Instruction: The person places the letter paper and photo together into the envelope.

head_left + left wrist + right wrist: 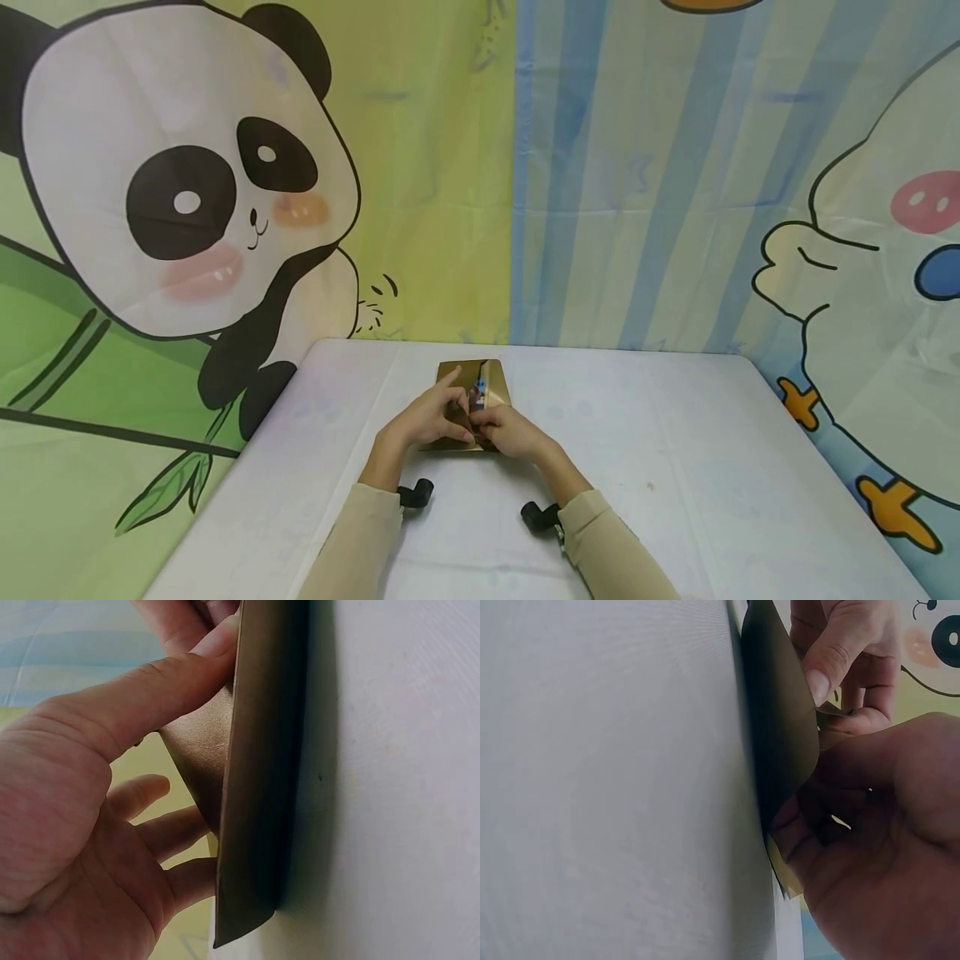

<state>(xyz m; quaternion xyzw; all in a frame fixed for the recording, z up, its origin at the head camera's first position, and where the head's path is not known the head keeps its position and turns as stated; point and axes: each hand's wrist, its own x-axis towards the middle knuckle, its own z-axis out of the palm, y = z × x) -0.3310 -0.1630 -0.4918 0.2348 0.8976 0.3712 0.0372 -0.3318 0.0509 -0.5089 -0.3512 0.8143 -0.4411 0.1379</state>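
A flat gold-brown paper envelope lies near the far edge of the table, under both hands. Along its opening a strip with colourful cartoon figures shows. My left hand pinches a raised flap between thumb and index finger, the other fingers spread behind it in the left wrist view. From the right, my right hand grips the envelope's near right part, its fingers curled at the edge. In the right wrist view the left thumb presses at the envelope's edge beyond the right hand.
A white cloth covers the table. Behind it hangs a printed backdrop with a panda on the left and a white cartoon figure on the right. Black cameras sit on both wrists.
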